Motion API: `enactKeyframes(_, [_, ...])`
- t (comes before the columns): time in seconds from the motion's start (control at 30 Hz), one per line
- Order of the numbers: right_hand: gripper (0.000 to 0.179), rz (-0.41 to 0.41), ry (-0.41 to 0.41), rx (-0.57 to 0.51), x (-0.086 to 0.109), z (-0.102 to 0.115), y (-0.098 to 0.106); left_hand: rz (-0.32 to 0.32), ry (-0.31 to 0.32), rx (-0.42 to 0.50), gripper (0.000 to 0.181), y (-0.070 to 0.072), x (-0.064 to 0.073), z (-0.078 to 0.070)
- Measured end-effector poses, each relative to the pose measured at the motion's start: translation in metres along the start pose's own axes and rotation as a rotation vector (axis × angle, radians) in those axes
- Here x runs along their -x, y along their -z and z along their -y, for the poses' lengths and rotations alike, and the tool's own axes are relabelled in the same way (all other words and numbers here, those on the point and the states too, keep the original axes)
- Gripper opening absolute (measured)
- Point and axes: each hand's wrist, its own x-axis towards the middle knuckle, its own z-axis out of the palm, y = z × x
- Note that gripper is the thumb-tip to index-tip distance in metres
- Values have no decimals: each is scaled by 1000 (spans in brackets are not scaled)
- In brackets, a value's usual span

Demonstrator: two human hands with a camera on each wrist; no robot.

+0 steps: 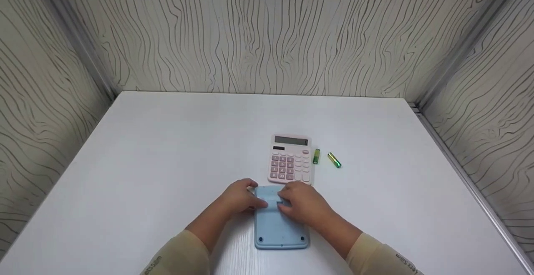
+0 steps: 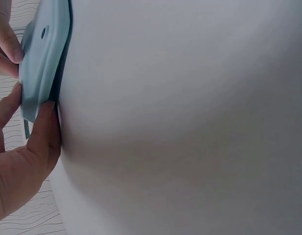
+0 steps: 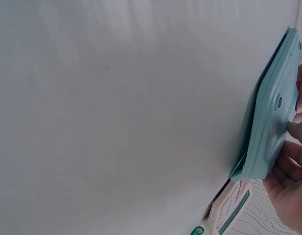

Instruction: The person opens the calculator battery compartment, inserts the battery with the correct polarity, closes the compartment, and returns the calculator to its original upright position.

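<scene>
White table (image 1: 167, 150), wood-grain panels (image 1: 267, 33) behind. Blue calculator (image 1: 280, 227) face down, just nearside of pink calculator (image 1: 290, 159); left hand (image 1: 240, 195) pinching its edge, right hand (image 1: 303, 202) bent over its back, can't tell if gripping. Midway at best imo: two batteries (image 1: 334, 160) loose on table, not fitted. Dark slot (image 1: 279, 202) half-hidden by hands, keys out of sight.

The white table (image 1: 167, 150) shows faint grain toward the front. On it, nearest the person, the blue calculator (image 1: 279, 225) rests back up, two dark round feet at its near end. Just beyond it the pink calculator (image 1: 303, 158) lies keys and display up. A green battery (image 1: 316, 156) lies just beside its right edge, and a second battery (image 1: 334, 160) farther right, slanted
</scene>
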Motion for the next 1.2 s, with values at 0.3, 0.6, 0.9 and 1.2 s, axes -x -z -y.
enactKeyframes(0.3, [31,11,54,26,-1,-2,3,3,14,-24,63,0,0,-1])
enactKeyframes(0.6, [22,-47,130,25,-1,-2,5,17,1,-16,64,2,-1,-1])
enactKeyframes(0.9, [9,-108,88,-29,-3,2,9,24,22,-27,65,1,-1,-2])
enactKeyframes(1.2, [9,-133,54,-59,-2,-4,12,24,33,-14,64,1,-2,-2])
